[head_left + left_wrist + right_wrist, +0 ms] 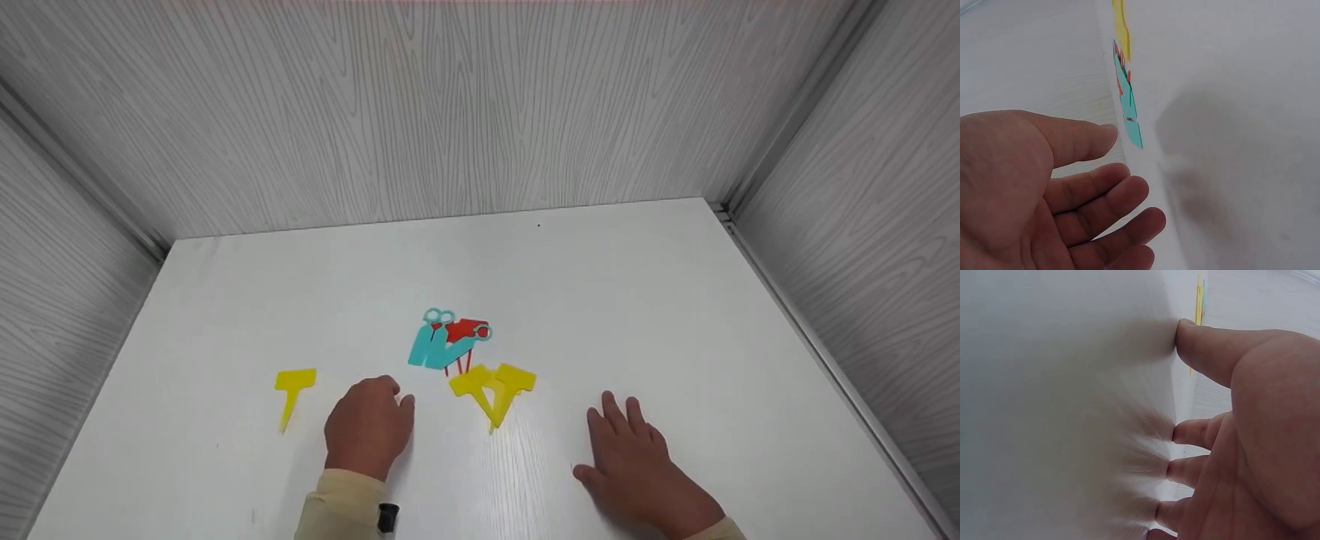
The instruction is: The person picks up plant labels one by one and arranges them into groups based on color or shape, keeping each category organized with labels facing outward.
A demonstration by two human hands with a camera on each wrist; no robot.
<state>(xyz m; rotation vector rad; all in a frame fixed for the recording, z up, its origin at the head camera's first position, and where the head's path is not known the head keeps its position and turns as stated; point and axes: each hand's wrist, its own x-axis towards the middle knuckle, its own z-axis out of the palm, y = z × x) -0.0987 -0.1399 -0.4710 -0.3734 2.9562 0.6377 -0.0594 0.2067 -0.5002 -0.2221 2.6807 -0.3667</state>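
Observation:
My left hand [369, 426] is over the white table with its fingers loosely bent and nothing between them. A single yellow T-shaped plant label [295, 380] lies to its left. Just ahead and to the right of that hand is a small cluster of teal tags [425, 346] with ring-shaped ends, partly covering red pieces [458, 330] with thin stems. Overlapping yellow T-shaped labels [514, 380] lie between the hands, their points together. Fingers spread, my right hand [630, 465] touches the tabletop with its fingertips and holds nothing, as the right wrist view shows.
The white tabletop [600, 292] is bounded by a grey wood-grain panel [450, 112] at the back. Similar panels stand on the left [60, 247] and right [862, 150]. A black item [388, 517] is at the left sleeve's cuff.

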